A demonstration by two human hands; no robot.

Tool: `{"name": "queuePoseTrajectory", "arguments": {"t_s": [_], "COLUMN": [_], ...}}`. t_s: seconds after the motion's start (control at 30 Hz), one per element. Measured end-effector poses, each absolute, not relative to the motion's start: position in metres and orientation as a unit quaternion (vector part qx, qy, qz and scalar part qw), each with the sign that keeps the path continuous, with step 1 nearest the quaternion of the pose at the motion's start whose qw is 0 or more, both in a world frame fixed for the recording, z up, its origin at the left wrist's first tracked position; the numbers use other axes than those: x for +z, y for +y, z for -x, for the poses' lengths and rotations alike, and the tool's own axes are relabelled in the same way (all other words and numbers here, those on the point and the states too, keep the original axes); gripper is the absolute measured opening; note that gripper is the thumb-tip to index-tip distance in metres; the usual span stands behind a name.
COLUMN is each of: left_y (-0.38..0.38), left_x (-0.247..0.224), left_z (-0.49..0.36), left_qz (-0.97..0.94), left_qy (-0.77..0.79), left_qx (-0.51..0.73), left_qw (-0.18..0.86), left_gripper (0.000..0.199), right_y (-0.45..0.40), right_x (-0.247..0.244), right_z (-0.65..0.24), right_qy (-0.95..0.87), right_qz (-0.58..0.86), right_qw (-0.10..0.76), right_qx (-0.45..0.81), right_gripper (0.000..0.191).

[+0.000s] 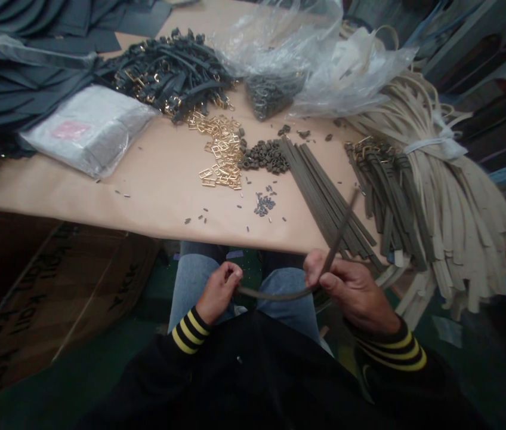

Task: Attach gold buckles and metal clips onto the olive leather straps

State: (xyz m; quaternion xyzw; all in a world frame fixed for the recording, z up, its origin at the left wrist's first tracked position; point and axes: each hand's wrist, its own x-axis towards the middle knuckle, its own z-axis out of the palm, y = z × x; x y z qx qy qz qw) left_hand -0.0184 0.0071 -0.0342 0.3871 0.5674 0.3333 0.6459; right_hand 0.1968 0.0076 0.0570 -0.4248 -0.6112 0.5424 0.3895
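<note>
A thin dark strap (280, 295) curves between my two hands above my lap. My left hand (219, 291) is closed on its left end. Further along, my right hand (351, 286) pinches the strap, whose other end sticks up over the table's front edge. A row of flat dark straps (324, 194) lies on the table just beyond my right hand. Left of these straps are a pile of small dark loops (266, 156), gold buckles (221, 152) and tiny dark pieces (264, 204).
The paper-covered table (159, 191) also bears a plastic-wrapped packet (92, 128), dark straps with buckles (176, 71), clear plastic bags (324, 65) and buckled straps (382, 185). Long beige straps (450, 197) hang over its right edge. A cardboard box (56, 298) stands lower left.
</note>
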Motion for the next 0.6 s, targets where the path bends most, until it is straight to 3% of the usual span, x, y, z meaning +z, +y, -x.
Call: {"name": "queuePoseTrajectory", "arguments": {"t_s": [0.1, 0.2, 0.27, 0.4, 0.6], "left_y": [0.009, 0.008, 0.007, 0.002, 0.003], "left_x": [-0.019, 0.0, 0.008, 0.008, 0.002], "left_z": [0.017, 0.014, 0.011, 0.007, 0.008], "left_qz": [-0.445, -0.418, -0.402, -0.424, -0.292], "left_qy": [0.569, 0.518, 0.5, 0.516, 0.534], "left_qx": [0.339, 0.343, 0.341, 0.329, 0.396], "left_qw": [0.603, 0.663, 0.687, 0.667, 0.688], "left_gripper": [0.029, 0.037, 0.038, 0.04, 0.028], "right_y": [0.014, 0.013, 0.009, 0.0, -0.001], "right_x": [0.074, 0.075, 0.065, 0.037, 0.024], "right_z": [-0.203, -0.196, -0.186, -0.172, -0.182], "right_qy": [-0.663, -0.676, -0.673, -0.636, -0.629], "right_qz": [0.497, 0.508, 0.491, 0.486, 0.481], "right_qw": [0.287, 0.133, 0.073, 0.049, 0.025], "right_qx": [0.48, 0.517, 0.549, 0.597, 0.61], "right_gripper": [0.03, 0.033, 0.033, 0.033, 0.03]}}
